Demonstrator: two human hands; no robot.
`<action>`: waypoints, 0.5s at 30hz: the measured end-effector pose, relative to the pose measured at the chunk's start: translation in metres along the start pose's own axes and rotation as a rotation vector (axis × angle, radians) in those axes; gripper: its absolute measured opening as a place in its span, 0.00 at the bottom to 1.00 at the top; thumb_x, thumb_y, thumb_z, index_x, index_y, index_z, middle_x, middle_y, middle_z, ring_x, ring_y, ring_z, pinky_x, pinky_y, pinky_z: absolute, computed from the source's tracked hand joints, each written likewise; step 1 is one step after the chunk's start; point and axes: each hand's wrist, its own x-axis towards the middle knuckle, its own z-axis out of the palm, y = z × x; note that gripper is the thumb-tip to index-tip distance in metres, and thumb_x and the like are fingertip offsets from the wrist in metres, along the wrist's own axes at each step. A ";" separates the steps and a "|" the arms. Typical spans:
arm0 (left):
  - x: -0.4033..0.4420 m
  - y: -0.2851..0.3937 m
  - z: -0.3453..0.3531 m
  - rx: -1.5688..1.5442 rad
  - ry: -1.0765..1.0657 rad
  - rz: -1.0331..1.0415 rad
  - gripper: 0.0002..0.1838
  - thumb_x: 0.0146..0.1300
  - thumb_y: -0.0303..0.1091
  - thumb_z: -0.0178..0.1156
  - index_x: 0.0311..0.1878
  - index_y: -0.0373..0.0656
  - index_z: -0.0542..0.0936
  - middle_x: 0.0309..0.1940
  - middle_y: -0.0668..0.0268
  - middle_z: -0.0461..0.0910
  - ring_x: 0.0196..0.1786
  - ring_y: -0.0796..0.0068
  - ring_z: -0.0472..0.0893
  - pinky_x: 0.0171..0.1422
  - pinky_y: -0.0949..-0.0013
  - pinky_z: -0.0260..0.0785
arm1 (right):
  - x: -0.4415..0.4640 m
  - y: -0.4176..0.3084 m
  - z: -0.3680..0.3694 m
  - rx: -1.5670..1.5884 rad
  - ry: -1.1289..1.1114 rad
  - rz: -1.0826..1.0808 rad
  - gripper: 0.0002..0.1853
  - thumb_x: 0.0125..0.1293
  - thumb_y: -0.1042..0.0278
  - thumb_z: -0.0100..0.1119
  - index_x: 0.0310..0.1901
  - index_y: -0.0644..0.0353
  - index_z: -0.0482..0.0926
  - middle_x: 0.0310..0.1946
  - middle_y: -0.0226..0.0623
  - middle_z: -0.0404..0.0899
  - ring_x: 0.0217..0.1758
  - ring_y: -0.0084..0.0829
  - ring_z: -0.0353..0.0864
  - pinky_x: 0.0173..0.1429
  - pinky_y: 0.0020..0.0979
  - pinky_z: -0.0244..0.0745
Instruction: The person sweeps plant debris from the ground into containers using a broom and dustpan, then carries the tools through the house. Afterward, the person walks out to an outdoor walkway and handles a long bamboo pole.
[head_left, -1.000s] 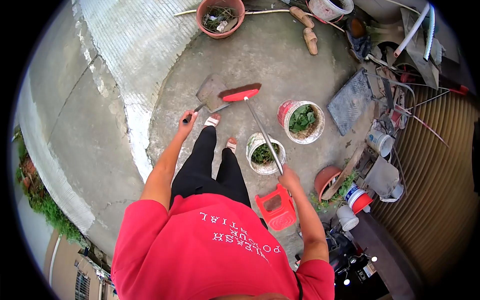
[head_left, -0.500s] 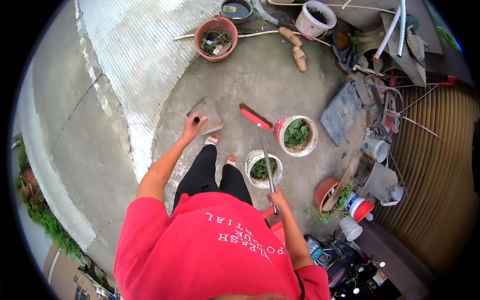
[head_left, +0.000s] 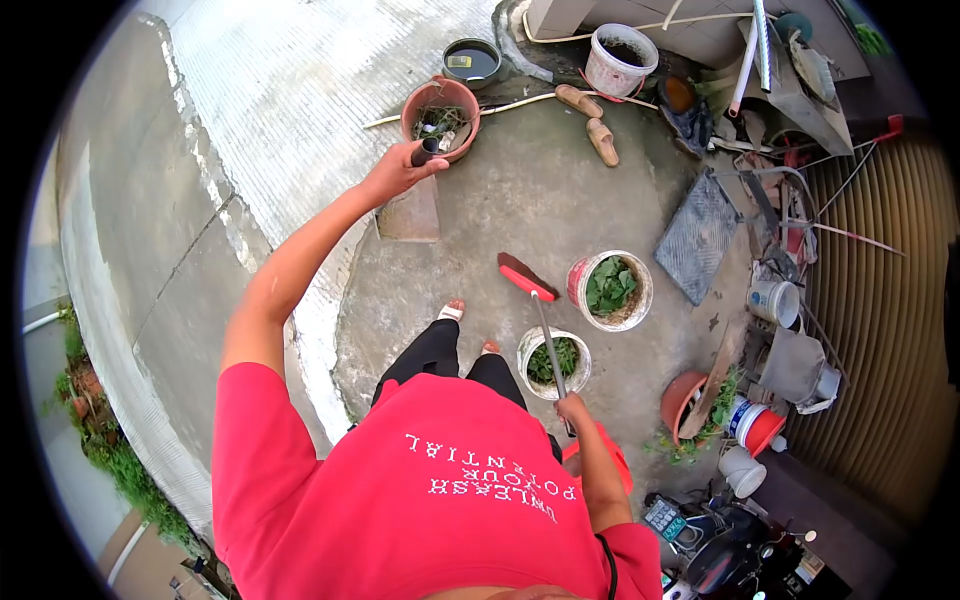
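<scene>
My left hand [head_left: 398,172] is closed around the dark handle of a dustpan, raised and stretched forward near the brown pot of dry plant scraps [head_left: 441,118]. The flat grey pan [head_left: 409,212] shows just below that hand. In my right hand [head_left: 573,408] is the metal pole of a broom; its red head [head_left: 528,277] with dark bristles points away from me, beside a red-and-white bucket of green leaves [head_left: 611,290]. A smaller white bucket with greens [head_left: 555,364] stands under the pole.
A red plastic stool [head_left: 612,455] is partly hidden by my right arm. Tan slippers [head_left: 602,142], a white bucket [head_left: 621,60] and a basin of dark water [head_left: 471,62] lie ahead. On the right are a grey textured panel [head_left: 696,237], a tipped brown pot [head_left: 683,405] and a parked motorbike [head_left: 720,545].
My left hand has moved forward and up with the dustpan, from near my feet to beside the brown pot. The broom head has shifted slightly, and the whole view has shifted.
</scene>
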 end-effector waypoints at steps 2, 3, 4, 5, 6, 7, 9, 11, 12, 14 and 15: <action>0.016 0.022 -0.006 0.042 -0.031 0.061 0.23 0.59 0.46 0.62 0.24 0.37 0.65 0.17 0.65 0.57 0.23 0.74 0.57 0.26 0.67 0.55 | -0.007 -0.007 0.001 -0.036 0.006 0.010 0.17 0.47 0.68 0.55 0.38 0.72 0.75 0.22 0.49 0.79 0.25 0.41 0.82 0.30 0.37 0.75; 0.025 0.015 -0.002 0.081 0.000 0.123 0.23 0.57 0.47 0.63 0.24 0.37 0.66 0.17 0.61 0.59 0.22 0.68 0.58 0.27 0.64 0.55 | -0.035 -0.028 -0.005 -0.048 0.021 0.017 0.17 0.47 0.68 0.54 0.38 0.72 0.75 0.23 0.49 0.79 0.25 0.41 0.82 0.30 0.37 0.75; 0.031 0.021 -0.001 0.124 -0.012 0.155 0.23 0.56 0.47 0.63 0.25 0.37 0.66 0.17 0.59 0.61 0.22 0.65 0.60 0.27 0.63 0.56 | -0.050 -0.039 -0.009 -0.061 0.035 0.023 0.17 0.47 0.69 0.54 0.38 0.72 0.74 0.23 0.50 0.79 0.25 0.41 0.82 0.30 0.37 0.75; 0.037 0.026 0.001 0.168 -0.023 0.185 0.23 0.56 0.47 0.64 0.25 0.37 0.67 0.17 0.57 0.63 0.22 0.61 0.62 0.28 0.62 0.57 | -0.031 -0.022 0.002 -0.054 0.035 -0.005 0.17 0.47 0.70 0.54 0.38 0.73 0.74 0.25 0.51 0.79 0.25 0.42 0.82 0.30 0.38 0.75; 0.042 0.031 0.003 0.212 -0.033 0.213 0.22 0.55 0.47 0.64 0.25 0.37 0.67 0.18 0.56 0.65 0.23 0.58 0.64 0.29 0.61 0.57 | -0.031 -0.017 0.007 -0.039 0.044 0.001 0.17 0.47 0.70 0.53 0.38 0.73 0.74 0.25 0.52 0.79 0.26 0.42 0.82 0.30 0.38 0.75; 0.048 0.022 0.011 0.259 -0.011 0.317 0.21 0.53 0.46 0.65 0.25 0.38 0.69 0.20 0.54 0.70 0.28 0.52 0.70 0.33 0.58 0.60 | -0.031 -0.017 0.010 -0.023 0.054 0.003 0.17 0.46 0.70 0.53 0.38 0.73 0.74 0.26 0.52 0.79 0.26 0.42 0.82 0.30 0.39 0.75; 0.056 -0.004 0.034 0.349 -0.040 0.439 0.15 0.50 0.40 0.65 0.26 0.42 0.70 0.21 0.58 0.72 0.32 0.54 0.73 0.35 0.57 0.63 | -0.032 -0.015 0.016 -0.036 0.116 -0.032 0.12 0.47 0.67 0.55 0.28 0.70 0.75 0.16 0.45 0.77 0.18 0.36 0.79 0.26 0.35 0.73; 0.059 -0.025 0.054 0.463 -0.130 0.524 0.11 0.46 0.36 0.64 0.28 0.45 0.71 0.23 0.62 0.73 0.33 0.58 0.75 0.38 0.59 0.65 | -0.029 -0.015 0.021 -0.069 0.064 -0.017 0.14 0.47 0.67 0.54 0.31 0.71 0.75 0.16 0.45 0.77 0.18 0.36 0.79 0.25 0.36 0.74; 0.056 -0.039 0.068 0.466 -0.137 0.576 0.12 0.47 0.37 0.63 0.28 0.46 0.69 0.25 0.65 0.74 0.34 0.61 0.76 0.41 0.61 0.65 | -0.029 -0.015 0.025 -0.091 0.034 -0.011 0.14 0.47 0.68 0.54 0.33 0.72 0.75 0.16 0.46 0.77 0.18 0.36 0.79 0.25 0.36 0.74; 0.050 -0.074 0.098 0.553 -0.210 0.645 0.12 0.45 0.37 0.64 0.27 0.49 0.69 0.24 0.67 0.75 0.33 0.63 0.78 0.38 0.63 0.66 | -0.028 -0.014 0.036 0.004 0.082 -0.001 0.17 0.48 0.69 0.53 0.38 0.73 0.73 0.18 0.47 0.77 0.17 0.38 0.79 0.24 0.36 0.74; 0.043 -0.089 0.112 0.613 -0.270 0.636 0.11 0.45 0.38 0.63 0.26 0.50 0.69 0.23 0.69 0.75 0.33 0.65 0.78 0.38 0.64 0.66 | -0.029 -0.017 0.039 0.009 0.099 -0.001 0.17 0.48 0.69 0.53 0.39 0.73 0.72 0.18 0.47 0.77 0.17 0.38 0.79 0.24 0.36 0.74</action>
